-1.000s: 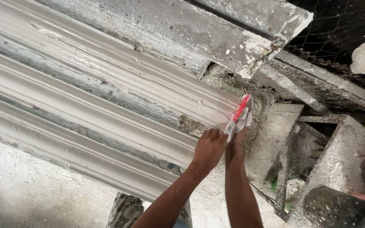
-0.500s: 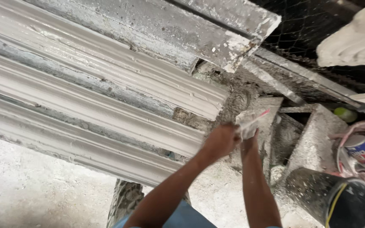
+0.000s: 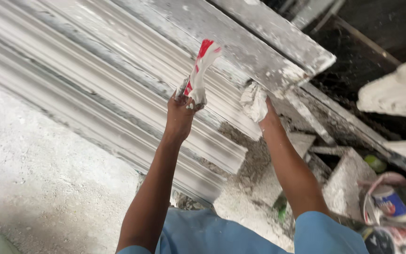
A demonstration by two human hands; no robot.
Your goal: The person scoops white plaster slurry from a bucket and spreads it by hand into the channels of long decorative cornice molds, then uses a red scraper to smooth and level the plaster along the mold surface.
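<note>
left arm: stretched forward and up, elbow nearly straight | left hand point(image 3: 180, 112): fingers closed in a fist-like grip, back of hand toward camera | right arm: raised forward, forearm angled inward | right hand point(image 3: 265, 110): fingers curled shut, mostly hidden, wrist bent slightly

The person wore a light blue top with short sleeves point(image 3: 327, 230) that ended above the elbows. Both forearms were bare, without watch, bracelet or gloves. The left hand point(image 3: 179, 115) and the right hand point(image 3: 269, 117) carried white plaster smears and dust on the fingers.
</note>
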